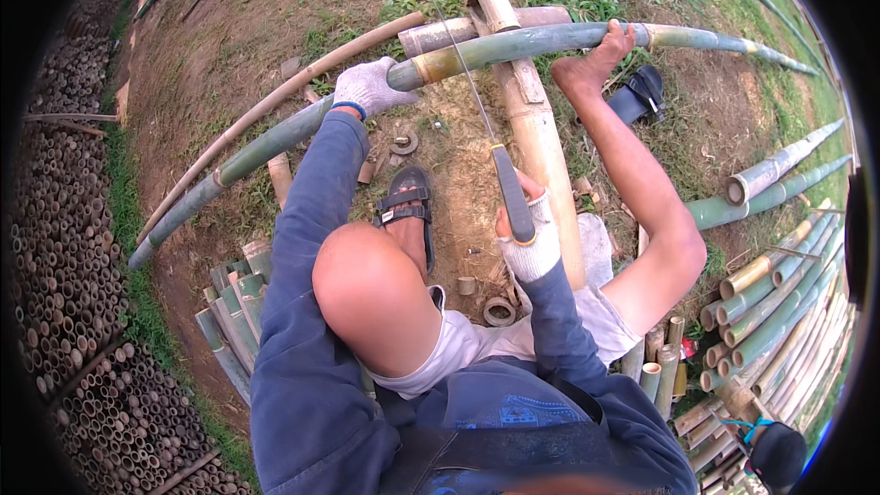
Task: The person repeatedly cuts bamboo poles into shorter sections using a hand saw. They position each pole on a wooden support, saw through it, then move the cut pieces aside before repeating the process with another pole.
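Observation:
My left hand, in a white knit glove, is closed around a long green bamboo pole that runs across the view. My right hand, gloved with fingertips bare, grips the grey and black handle of a hand saw. The thin saw blade points away from me and crosses the pole just right of my left hand. Under the pole lies a thick pale bamboo support. My bare right foot presses on the pole to the right of the support.
An empty black sandal lies beside my bare foot; my left foot wears its pair. Bamboo rings and offcuts litter the dirt. Cut bamboo is stacked at far left and right. A brown pole lies beyond the green one.

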Demonstrator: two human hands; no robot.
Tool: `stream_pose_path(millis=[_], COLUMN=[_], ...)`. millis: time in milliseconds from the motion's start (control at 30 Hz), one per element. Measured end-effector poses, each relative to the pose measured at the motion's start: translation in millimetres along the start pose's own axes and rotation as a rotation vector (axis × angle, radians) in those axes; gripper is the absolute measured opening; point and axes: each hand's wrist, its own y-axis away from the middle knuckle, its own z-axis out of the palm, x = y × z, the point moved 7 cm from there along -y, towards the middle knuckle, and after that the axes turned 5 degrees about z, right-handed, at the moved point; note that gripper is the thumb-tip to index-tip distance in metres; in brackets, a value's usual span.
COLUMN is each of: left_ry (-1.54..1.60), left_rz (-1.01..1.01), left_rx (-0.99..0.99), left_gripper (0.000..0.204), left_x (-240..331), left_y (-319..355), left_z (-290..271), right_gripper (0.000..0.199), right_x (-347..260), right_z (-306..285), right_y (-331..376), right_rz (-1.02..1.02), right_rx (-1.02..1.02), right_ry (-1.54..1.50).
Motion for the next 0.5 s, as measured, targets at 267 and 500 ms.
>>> stream_pose_path(millis=[267,500], left_ry=[-0.024,-0.021], left_rz=[-0.005,-0.029], left_rx=[0.119,0.034], left_gripper=[0.082,0.084], left_x=[-10,-5], left_y=[-9,-5], left_z=[8,-3], right_gripper=[0.062,0.066], right_x=[-35,29], right_z=[-16,48], right_y=[22,-139], right_rz=[-0.184,-0.064], right_rx=[0.083,0.046], right_ry=[0.101,0.020])
